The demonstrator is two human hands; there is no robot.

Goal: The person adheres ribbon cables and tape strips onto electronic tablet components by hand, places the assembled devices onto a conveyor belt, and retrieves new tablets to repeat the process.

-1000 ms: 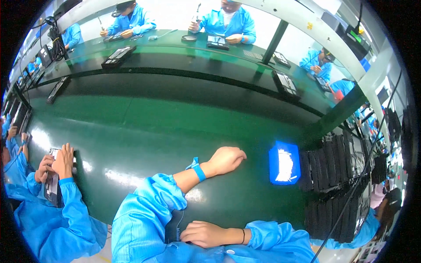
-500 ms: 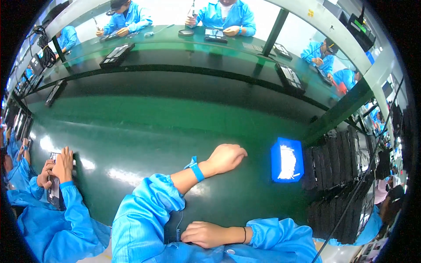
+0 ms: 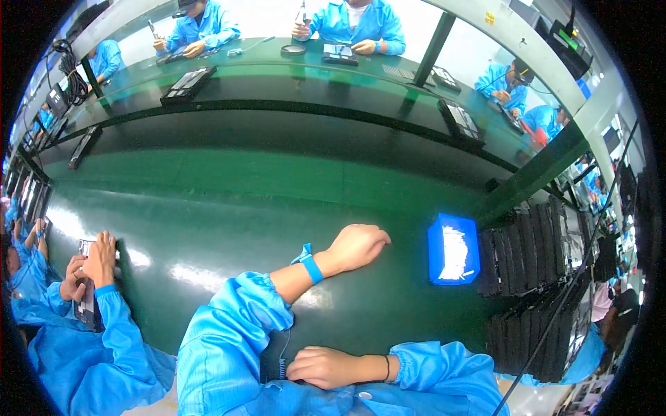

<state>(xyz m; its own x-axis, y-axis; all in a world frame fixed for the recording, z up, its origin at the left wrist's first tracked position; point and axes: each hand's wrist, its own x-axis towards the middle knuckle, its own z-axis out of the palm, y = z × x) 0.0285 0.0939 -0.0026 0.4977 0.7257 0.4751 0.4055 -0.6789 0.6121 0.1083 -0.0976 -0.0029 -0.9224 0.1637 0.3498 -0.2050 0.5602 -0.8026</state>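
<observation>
Well left of the blue tray (image 3: 453,249) and nearer to you, your right hand (image 3: 326,366) lies against a dark ribbed part (image 3: 272,355) at your sleeve; you cannot tell whether its fingers grip it. Your left hand (image 3: 357,246) rests on the green tabletop (image 3: 208,208) just left of the tray, fingers curled closed, nothing showing in them. This looks like a reach toward the tray's white pieces; taking one calls for opening those fingers and moving right over the rim.
</observation>
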